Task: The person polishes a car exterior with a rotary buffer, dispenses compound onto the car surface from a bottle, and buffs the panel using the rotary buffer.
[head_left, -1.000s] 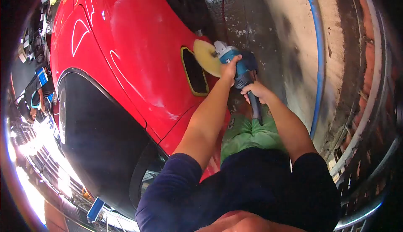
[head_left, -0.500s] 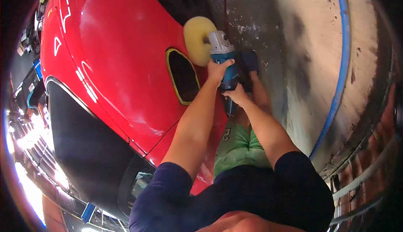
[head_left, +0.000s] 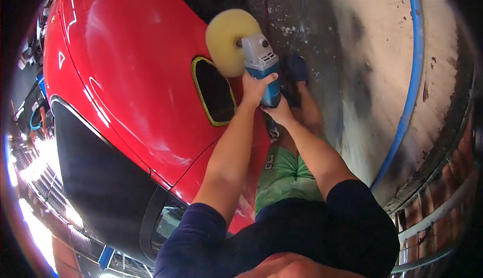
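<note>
Both my hands grip a teal and grey power polisher (head_left: 262,59) fitted with a round yellow foam pad (head_left: 227,41). My left hand (head_left: 256,88) is wrapped round its body just behind the grey head. Farther back, my right hand (head_left: 279,111) closes on the rear of the tool. The pad is at the side of a red car (head_left: 136,62), by the fender edge above the wheel; whether it touches the paint I cannot tell. Close below the pad lies a dark vent opening (head_left: 215,94) edged with yellow-green tape.
A blue hose (head_left: 413,72) runs along the pale floor (head_left: 372,52) on the right. My foot (head_left: 297,69) stands on wet dark ground near the car. The car's dark windshield (head_left: 100,177) is at lower left. A metal railing (head_left: 432,222) borders the lower right.
The polisher and its pad have moved a little left and up, and the pad now faces the camera more. Both hands have kept their hold.
</note>
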The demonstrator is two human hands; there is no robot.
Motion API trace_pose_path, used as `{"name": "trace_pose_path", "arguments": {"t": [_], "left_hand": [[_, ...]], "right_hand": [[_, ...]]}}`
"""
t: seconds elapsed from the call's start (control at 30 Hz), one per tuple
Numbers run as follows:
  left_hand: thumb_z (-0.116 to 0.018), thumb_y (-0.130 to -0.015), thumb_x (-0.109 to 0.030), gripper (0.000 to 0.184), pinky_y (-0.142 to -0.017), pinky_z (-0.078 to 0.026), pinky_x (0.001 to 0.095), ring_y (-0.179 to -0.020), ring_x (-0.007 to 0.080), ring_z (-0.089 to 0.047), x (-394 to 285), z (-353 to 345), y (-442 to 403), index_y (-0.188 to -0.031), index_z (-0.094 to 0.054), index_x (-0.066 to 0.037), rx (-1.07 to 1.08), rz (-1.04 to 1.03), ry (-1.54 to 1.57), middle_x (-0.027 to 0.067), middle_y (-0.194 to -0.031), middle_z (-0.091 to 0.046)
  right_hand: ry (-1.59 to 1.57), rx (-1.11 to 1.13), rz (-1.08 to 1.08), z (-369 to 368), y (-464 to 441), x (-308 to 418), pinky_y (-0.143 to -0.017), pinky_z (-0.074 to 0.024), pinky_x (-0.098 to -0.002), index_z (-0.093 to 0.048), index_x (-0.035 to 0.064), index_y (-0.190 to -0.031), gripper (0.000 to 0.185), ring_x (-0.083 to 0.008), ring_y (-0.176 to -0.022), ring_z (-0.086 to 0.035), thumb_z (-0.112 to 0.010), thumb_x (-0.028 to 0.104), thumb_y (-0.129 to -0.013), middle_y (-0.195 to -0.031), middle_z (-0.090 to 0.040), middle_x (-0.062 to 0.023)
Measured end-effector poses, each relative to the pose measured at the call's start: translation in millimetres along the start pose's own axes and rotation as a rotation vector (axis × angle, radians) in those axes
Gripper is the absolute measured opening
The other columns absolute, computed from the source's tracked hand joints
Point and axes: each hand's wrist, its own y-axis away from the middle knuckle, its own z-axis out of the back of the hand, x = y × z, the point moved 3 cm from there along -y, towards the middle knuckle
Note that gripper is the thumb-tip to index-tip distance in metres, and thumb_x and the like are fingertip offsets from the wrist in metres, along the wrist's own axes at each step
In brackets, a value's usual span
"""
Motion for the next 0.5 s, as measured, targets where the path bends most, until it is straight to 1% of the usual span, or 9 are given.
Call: {"name": "trace_pose_path", "arguments": {"t": [0.1,0.2,0.23,0.3,0.4,0.43,0.5], "left_hand": [[-0.096,-0.069,-0.024,0.08,-0.099,-0.054,0.041,-0.11,0.025,-0.068,-23.9,0.3,-6.8,-0.135,-0.058,-0.001,-0.021,-0.04,-0.005,0.0122,-0.125,-0.07],[-0.095,-0.069,-0.023,0.079,-0.099,-0.055,0.0407,-0.11,0.0249,-0.068,-48.4,1.3,-13.0,-0.135,-0.058,-0.001,-0.037,-0.076,-0.024,0.012,-0.125,-0.07],[-0.095,-0.069,-0.022,0.078,-0.098,-0.055,0.0406,-0.11,0.0248,-0.069,-56.0,2.0,-15.4,-0.135,-0.058,0.0,-0.037,-0.073,-0.058,0.0122,-0.124,-0.07],[-0.094,-0.07,-0.021,0.077,-0.097,-0.055,0.0407,-0.109,0.0248,-0.069,-71.2,0.8,-15.1,-0.134,-0.058,0.001,-0.039,-0.11,-0.016,0.0123,-0.124,-0.07],[-0.093,-0.071,-0.02,0.075,-0.095,-0.056,0.0411,-0.107,0.0251,-0.069,-91.4,-2.5,-12.3,-0.133,-0.058,0.002,-0.051,-0.142,0.055,0.0124,-0.122,-0.07],[-0.093,-0.072,-0.019,0.074,-0.095,-0.056,0.0413,-0.106,0.0252,-0.069,-96.2,-3.5,-9.9,-0.133,-0.058,0.002,-0.057,-0.149,0.081,0.0125,-0.122,-0.069],[-0.092,-0.073,-0.018,0.073,-0.094,-0.056,0.0415,-0.106,0.0255,-0.069,-111.9,-7.4,4.0,-0.134,-0.057,0.001,-0.089,-0.13,0.1,0.0125,-0.121,-0.069]], "right_hand": [[0.047,0.028,0.001,0.3,-11.0,36.7,-0.1,-0.053,-0.041,-0.065,0.0005,-0.125,0.057,-0.0226,-0.11,-0.07,-0.094,0.012,-0.077,-0.118,-0.075,-0.0115],[-0.024,0.066,0.086,-3.2,-29.4,44.3,-0.102,-0.052,-0.0418,-0.065,0.0012,-0.126,0.059,-0.0222,-0.109,-0.07,-0.094,0.014,-0.077,-0.118,-0.076,-0.0105],[-0.008,0.074,0.085,-2.3,-31.3,51.3,-0.102,-0.0521,-0.0419,-0.064,0.0016,-0.128,0.061,-0.0238,-0.111,-0.07,-0.094,0.014,-0.076,-0.119,-0.075,-0.0115],[0.025,0.092,0.085,1.3,-34.1,66.7,-0.102,-0.0522,-0.042,-0.061,0.0024,-0.132,0.066,-0.0268,-0.113,-0.07,-0.093,0.014,-0.075,-0.121,-0.074,-0.0135],[-0.009,0.108,0.065,8.7,-35.1,84.9,-0.103,-0.0521,-0.0425,-0.061,0.0017,-0.132,0.068,-0.0271,-0.114,-0.07,-0.094,0.015,-0.074,-0.122,-0.074,-0.014],[0.014,0.085,0.084,11.0,-37.0,82.5,-0.104,-0.0517,-0.0425,-0.062,0.0011,-0.131,0.069,-0.0267,-0.114,-0.069,-0.094,0.016,-0.073,-0.122,-0.074,-0.0146],[0.074,0.091,0.079,24.8,-31.1,87.3,-0.103,-0.0528,-0.0419,-0.061,0.0003,-0.131,0.069,-0.0267,-0.113,-0.07,-0.094,0.015,-0.072,-0.12,-0.074,-0.0146]]}}
